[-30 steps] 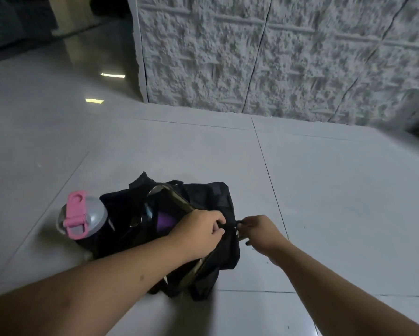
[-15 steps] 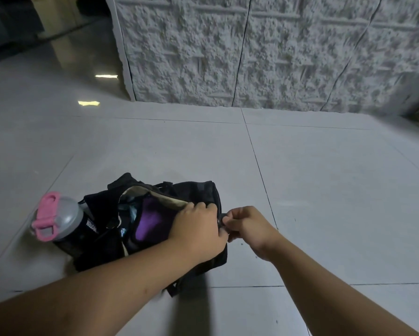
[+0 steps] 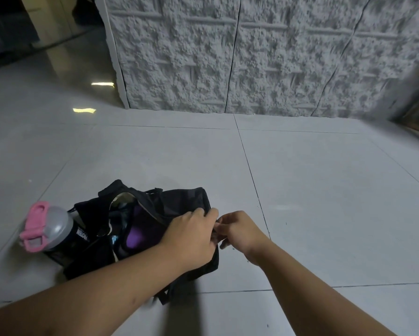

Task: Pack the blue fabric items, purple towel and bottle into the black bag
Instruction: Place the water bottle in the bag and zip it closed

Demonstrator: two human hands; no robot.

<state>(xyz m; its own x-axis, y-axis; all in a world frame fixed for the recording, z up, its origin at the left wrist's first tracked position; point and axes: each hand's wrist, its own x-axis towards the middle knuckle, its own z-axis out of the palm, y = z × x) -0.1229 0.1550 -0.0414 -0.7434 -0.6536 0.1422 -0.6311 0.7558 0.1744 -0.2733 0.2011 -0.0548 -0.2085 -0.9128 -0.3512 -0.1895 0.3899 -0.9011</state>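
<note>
black bag (image 3: 179, 204) is being gripped at its right end by left hand (image 3: 191, 235) | something small (unclear) is being pinched by right hand (image 3: 240, 230) | purple towel (image 3: 135, 235) is being shown inside | bottle (image 3: 48, 229) lower left

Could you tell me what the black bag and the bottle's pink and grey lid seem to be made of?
The black bag looks like soft, matte woven fabric: it slumps and creases, with webbing straps. The bottle lid looks like moulded plastic: the grey dome has a smooth, dull sheen and the pink clasp keeps rigid, crisp edges.
</note>
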